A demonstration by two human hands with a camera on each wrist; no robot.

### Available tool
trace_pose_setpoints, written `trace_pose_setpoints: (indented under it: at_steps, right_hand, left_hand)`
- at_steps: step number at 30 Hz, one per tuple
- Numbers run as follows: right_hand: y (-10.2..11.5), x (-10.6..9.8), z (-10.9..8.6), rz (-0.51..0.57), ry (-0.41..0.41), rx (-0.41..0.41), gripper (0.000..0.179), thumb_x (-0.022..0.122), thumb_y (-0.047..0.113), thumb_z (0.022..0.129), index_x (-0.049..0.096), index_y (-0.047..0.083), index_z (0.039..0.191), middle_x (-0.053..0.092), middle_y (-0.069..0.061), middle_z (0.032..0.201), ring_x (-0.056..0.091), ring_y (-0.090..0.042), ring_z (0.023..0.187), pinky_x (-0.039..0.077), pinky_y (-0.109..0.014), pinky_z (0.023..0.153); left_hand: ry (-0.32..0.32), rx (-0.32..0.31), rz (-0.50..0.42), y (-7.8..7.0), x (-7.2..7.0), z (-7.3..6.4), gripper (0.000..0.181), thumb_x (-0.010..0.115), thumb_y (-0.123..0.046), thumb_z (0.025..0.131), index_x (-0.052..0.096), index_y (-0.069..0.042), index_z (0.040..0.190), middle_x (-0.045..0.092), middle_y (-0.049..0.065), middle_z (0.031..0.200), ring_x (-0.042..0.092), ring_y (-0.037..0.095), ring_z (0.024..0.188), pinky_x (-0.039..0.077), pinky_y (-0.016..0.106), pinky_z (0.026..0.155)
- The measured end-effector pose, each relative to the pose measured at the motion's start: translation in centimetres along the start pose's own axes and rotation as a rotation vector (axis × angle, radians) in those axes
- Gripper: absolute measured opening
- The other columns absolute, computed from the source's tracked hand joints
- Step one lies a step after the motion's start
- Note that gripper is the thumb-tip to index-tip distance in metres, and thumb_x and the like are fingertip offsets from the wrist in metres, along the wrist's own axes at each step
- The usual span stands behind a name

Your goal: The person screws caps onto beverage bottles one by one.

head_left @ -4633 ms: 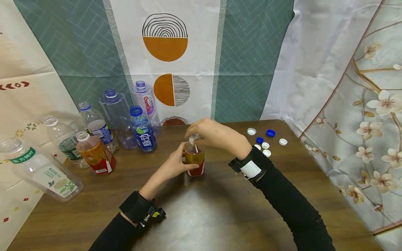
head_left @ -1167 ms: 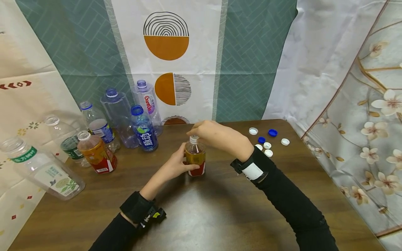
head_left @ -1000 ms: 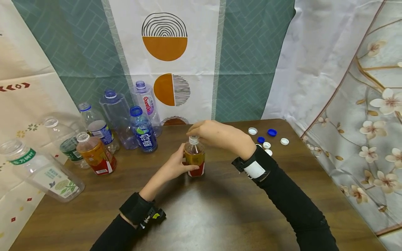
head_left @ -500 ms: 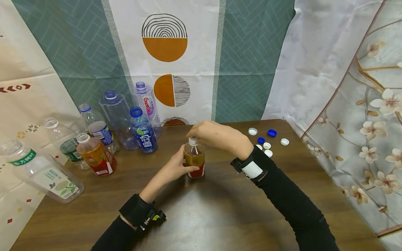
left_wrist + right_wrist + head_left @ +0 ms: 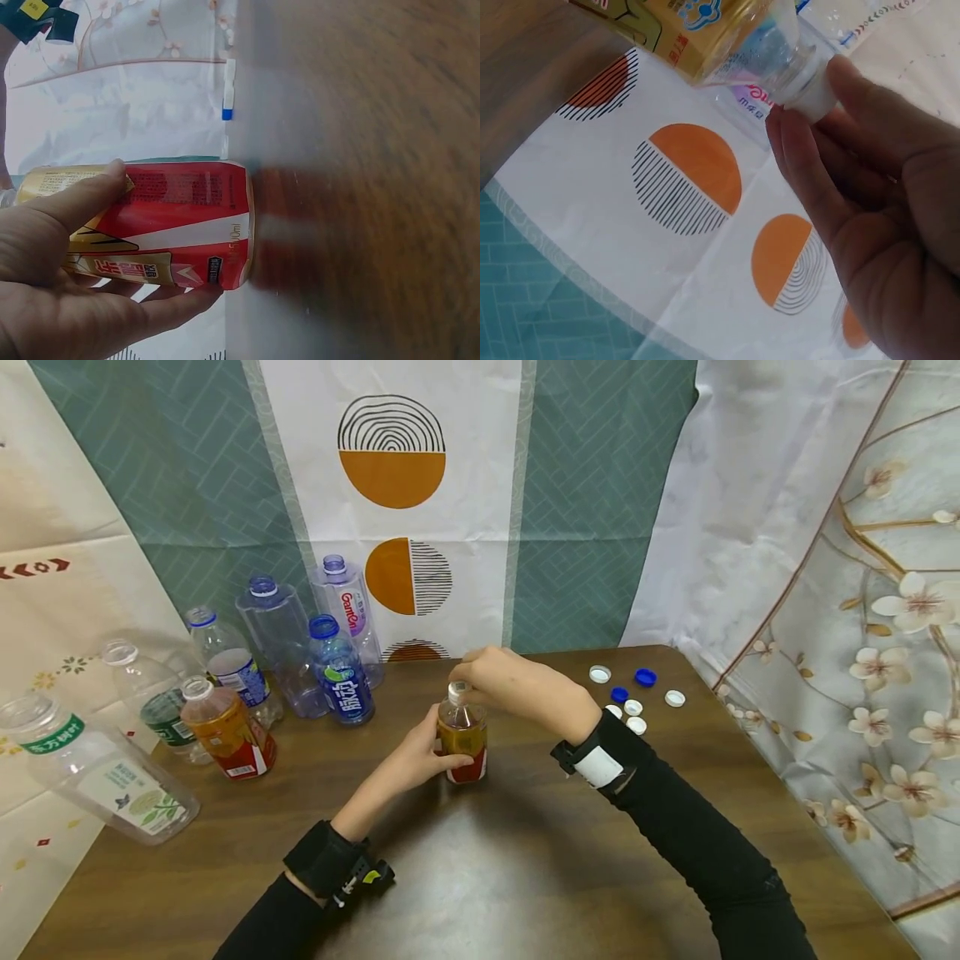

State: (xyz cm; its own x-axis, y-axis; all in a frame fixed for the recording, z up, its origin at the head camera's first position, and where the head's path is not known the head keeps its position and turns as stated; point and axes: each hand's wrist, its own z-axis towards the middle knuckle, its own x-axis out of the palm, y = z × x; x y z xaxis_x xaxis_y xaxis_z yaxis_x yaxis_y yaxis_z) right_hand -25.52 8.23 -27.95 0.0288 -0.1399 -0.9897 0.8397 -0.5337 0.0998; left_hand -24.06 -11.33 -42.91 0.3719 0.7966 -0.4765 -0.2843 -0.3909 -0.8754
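1. a brown wood-grain table [image 5: 525,868] is standing before a teal-and-white cloth [image 5: 592,510].
2. a clear plastic bottle with a red-and-gold label [image 5: 467,741] is standing upright on the table.
3. the left hand [image 5: 411,762] is gripping its body, fingers curled.
4. the right hand [image 5: 517,687] is pinching its round white plastic cap [image 5: 814,96].
5. round blue and white plastic caps [image 5: 646,677] are lying farther right.

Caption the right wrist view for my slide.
Right hand pinches the white cap on a gold-labelled plastic bottle, printed cloth behind.
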Motion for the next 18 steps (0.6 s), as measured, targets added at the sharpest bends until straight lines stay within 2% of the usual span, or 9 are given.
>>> trace_pose_setpoints:
  at_steps: [4,7,11,14,18]
  right_hand:
    - [-0.5,-0.2,0.3,0.031,0.028,-0.055,0.030,0.069,0.008,0.097,0.068,0.001,0.126,0.066,-0.011,0.127,0.063,-0.024,0.118,0.053,-0.031,0.099]
    - [-1.0,-0.5,0.4,0.072,0.069,-0.098,0.036,0.063,-0.004,0.096,0.065,0.001,0.132,0.059,-0.013,0.141,0.055,-0.027,0.132,0.050,-0.033,0.104]
    - [-1.6,-0.7,0.5,0.113,0.117,-0.179,0.043,0.056,-0.014,0.092,0.068,0.003,0.129,0.064,-0.010,0.136,0.058,-0.025,0.128,0.052,-0.031,0.101]
    - [-1.8,-0.6,0.6,0.106,0.122,-0.221,0.042,0.057,-0.016,0.091,0.069,0.003,0.127,0.068,-0.009,0.129,0.062,-0.024,0.122,0.052,-0.031,0.100]
    - [-1.6,-0.6,0.8,0.095,0.125,-0.188,0.035,0.062,-0.009,0.095,0.069,0.004,0.127,0.069,-0.008,0.127,0.064,-0.022,0.119,0.053,-0.030,0.098]
  left_hand:
    - [0.007,0.007,-0.015,0.0,0.0,-0.1,0.080,0.077,-0.012,0.091,0.024,-0.002,0.150,0.047,0.024,0.148,0.050,0.043,0.134,0.051,0.055,0.101]
    - [0.006,0.010,-0.015,-0.1,0.0,0.0,0.081,0.078,-0.012,0.091,0.024,-0.001,0.151,0.047,0.024,0.148,0.050,0.043,0.134,0.051,0.054,0.101]
    - [0.001,-0.008,-0.019,0.0,0.1,0.1,0.081,0.078,-0.013,0.091,0.025,-0.003,0.151,0.047,0.022,0.148,0.050,0.041,0.135,0.052,0.053,0.101]
    - [0.003,-0.011,-0.016,0.0,0.2,0.0,0.081,0.078,-0.013,0.090,0.025,-0.003,0.151,0.048,0.022,0.148,0.050,0.042,0.134,0.052,0.053,0.101]
    - [-0.009,-0.010,-0.002,0.0,0.1,-0.1,0.080,0.079,-0.013,0.090,0.027,-0.002,0.150,0.048,0.022,0.147,0.051,0.042,0.134,0.052,0.054,0.100]
